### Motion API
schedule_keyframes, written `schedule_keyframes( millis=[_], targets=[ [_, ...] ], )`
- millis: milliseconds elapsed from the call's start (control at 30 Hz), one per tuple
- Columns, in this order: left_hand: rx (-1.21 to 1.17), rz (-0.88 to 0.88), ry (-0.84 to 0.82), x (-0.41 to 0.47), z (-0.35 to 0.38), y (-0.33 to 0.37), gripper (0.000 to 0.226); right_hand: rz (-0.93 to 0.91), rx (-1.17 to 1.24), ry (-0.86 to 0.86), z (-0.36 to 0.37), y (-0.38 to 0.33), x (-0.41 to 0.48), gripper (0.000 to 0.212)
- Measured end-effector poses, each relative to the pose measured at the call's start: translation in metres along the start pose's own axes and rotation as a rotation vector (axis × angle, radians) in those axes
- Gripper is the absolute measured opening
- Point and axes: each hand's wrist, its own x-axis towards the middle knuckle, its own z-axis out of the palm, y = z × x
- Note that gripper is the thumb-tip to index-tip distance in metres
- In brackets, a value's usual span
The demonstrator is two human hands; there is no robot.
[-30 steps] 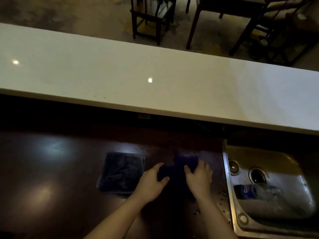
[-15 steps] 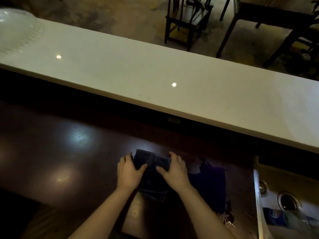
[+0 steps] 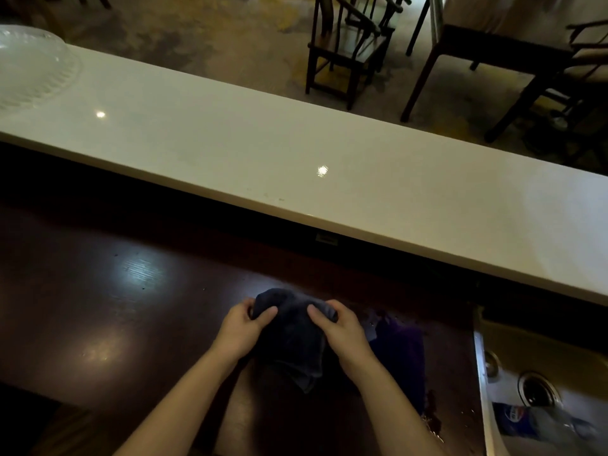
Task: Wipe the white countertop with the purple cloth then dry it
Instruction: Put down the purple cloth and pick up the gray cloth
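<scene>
White countertop (image 3: 329, 159): smooth, hard, semi-glossy, stone-like slab; small sharp light glints on top
Lower counter (image 3: 98, 307): dark wood, grain visible, polished, broad soft reflections; few water droplets near sink edge
Dark grey cloth (image 3: 292, 337): thick, matt, terry-like nap, bunched in soft folds
Purple cloth (image 3: 401, 350): matt fabric, flat, texture hard to read in shadow
Sink (image 3: 487, 390): brushed metal, dull sheen, metal drain ring
Bottle (image 3: 539, 422) in sink: clear glossy plastic, printed label
Dish (image 3: 33, 67) at far left: translucent, ribbed, glossy
Chair (image 3: 348, 44): dark wood, satin finish
</scene>
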Motion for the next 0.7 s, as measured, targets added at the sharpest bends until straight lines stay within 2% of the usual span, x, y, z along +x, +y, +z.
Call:
schedule_keyframes(
  millis=[100, 200, 267, 500, 700],
  targets=[
    [-0.079, 0.124, -0.014, -0.008, -0.004, 0.022, 0.016, 0.066, 0.348, -0.178, -0.011, -0.018, -0.01, 0.035],
    [-0.12, 0.228, -0.047, -0.017, 0.0, 0.049, 0.013, 0.08, 0.382, -0.287, -0.018, -0.035, -0.019, 0.05],
    [-0.173, 0.281, -0.071, -0.022, 0.005, 0.069, 0.014, 0.029, 0.399, -0.307, -0.022, -0.045, -0.023, 0.047],
    [-0.2, 0.524, -0.149, -0.034, 0.007, 0.149, 0.022, -0.201, 0.546, -0.222, -0.044, -0.098, -0.048, 0.038],
    [-0.072, 0.709, -0.036, -0.032, 0.006, 0.206, 0.027, -0.388, 0.567, -0.082, -0.075, -0.149, -0.067, 0.033]
  ],
)
